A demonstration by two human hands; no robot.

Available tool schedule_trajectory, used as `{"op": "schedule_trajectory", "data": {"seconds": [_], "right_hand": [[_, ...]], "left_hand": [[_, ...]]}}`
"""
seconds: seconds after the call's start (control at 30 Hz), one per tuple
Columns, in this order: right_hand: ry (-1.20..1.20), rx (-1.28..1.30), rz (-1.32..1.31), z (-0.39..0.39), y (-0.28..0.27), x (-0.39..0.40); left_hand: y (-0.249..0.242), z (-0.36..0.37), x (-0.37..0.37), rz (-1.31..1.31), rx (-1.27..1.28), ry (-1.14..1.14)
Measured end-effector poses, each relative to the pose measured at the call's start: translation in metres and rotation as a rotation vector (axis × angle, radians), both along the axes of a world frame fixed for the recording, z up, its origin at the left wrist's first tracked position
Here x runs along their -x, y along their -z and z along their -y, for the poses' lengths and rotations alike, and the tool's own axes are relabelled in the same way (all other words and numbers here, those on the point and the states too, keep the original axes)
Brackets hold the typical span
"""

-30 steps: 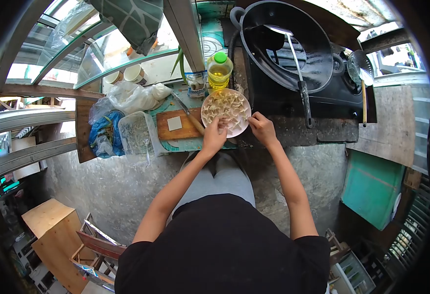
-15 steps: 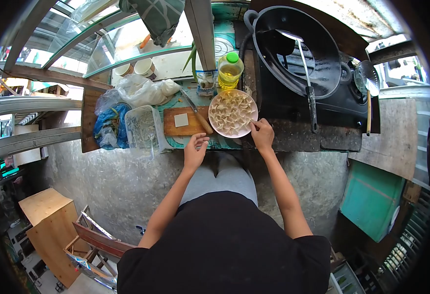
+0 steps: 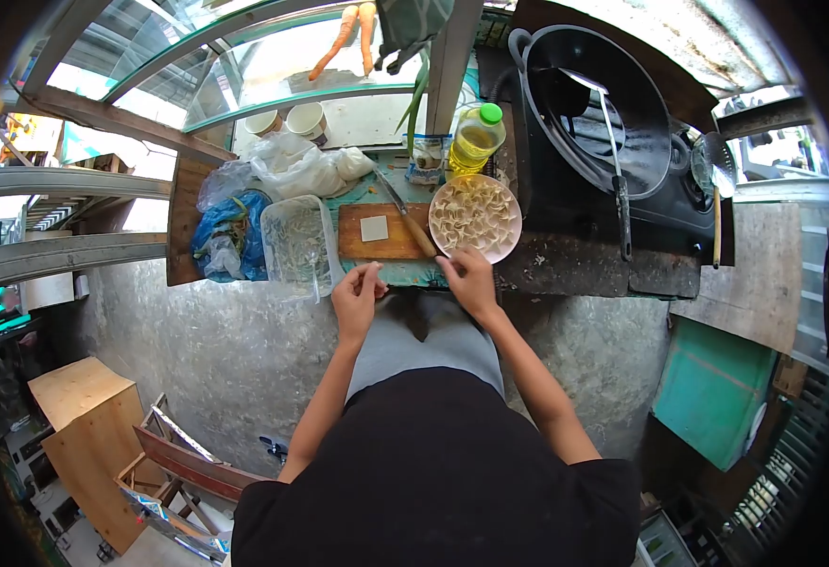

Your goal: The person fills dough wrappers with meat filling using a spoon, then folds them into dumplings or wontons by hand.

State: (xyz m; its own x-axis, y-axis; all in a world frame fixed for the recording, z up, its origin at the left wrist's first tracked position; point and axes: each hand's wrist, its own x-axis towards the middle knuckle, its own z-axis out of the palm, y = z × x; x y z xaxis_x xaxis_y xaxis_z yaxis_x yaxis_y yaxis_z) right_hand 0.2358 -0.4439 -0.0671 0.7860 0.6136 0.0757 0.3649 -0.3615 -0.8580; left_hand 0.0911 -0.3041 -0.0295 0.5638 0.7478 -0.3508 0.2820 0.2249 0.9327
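Observation:
My left hand [image 3: 358, 300] is in front of the cutting board, fingers pressed together at the tips; whatever they pinch is too small to name. Close by to the right, my right hand [image 3: 471, 283] is closed, its fingertips by the lower left rim of the pink plate [image 3: 515, 248] and the knife's handle end. Whether it pinches anything is hidden. Folded dumplings [image 3: 471, 215] cover the plate. On the wooden cutting board [image 3: 353, 244] lies a square pale wrapper stack [image 3: 374, 229]. A knife [image 3: 416, 231] with a wooden handle rests across the board's right side.
A clear plastic tub [image 3: 298, 248] with shredded filling stands left of the board, beside blue and white plastic bags [image 3: 235, 236]. Behind the plate is an oil bottle [image 3: 476, 142]. A large black wok [image 3: 596, 113] with a spatula sits on the stove at right.
My right hand has left the plate's right rim and come to its lower left, nearer my left hand. My left fingers have closed together. The camera view has shifted slightly.

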Motion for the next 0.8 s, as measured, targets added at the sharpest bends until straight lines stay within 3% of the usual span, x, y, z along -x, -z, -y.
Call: {"op": "schedule_trajectory", "data": {"seconds": [0.13, 0.23, 0.3, 0.5, 0.6, 0.73, 0.8], "right_hand": [[-0.156, -0.083, -0.210, -0.071, 0.036, 0.008], [-0.264, 0.020, -0.069, -0.120, 0.040, 0.003], [-0.295, 0.278, 0.000, -0.140, 0.040, -0.002], [-0.261, 0.392, 0.049, -0.153, 0.067, -0.003], [-0.264, 0.581, -0.002, -0.151, 0.057, -0.003], [-0.184, 0.435, -0.068, -0.152, 0.010, 0.018], [-0.213, 0.195, -0.327, -0.163, -0.033, 0.040]], "left_hand": [[0.000, -0.030, 0.019, 0.021, 0.064, -0.046], [-0.006, -0.055, 0.033, 0.067, 0.025, -0.059], [-0.009, -0.077, 0.046, 0.065, -0.019, -0.067], [-0.001, -0.156, 0.089, 0.014, -0.016, -0.092], [0.004, -0.193, 0.100, 0.015, 0.041, -0.073], [0.000, -0.214, 0.097, 0.009, -0.058, 0.146], [-0.009, -0.210, 0.085, 0.036, -0.198, 0.417]]}}
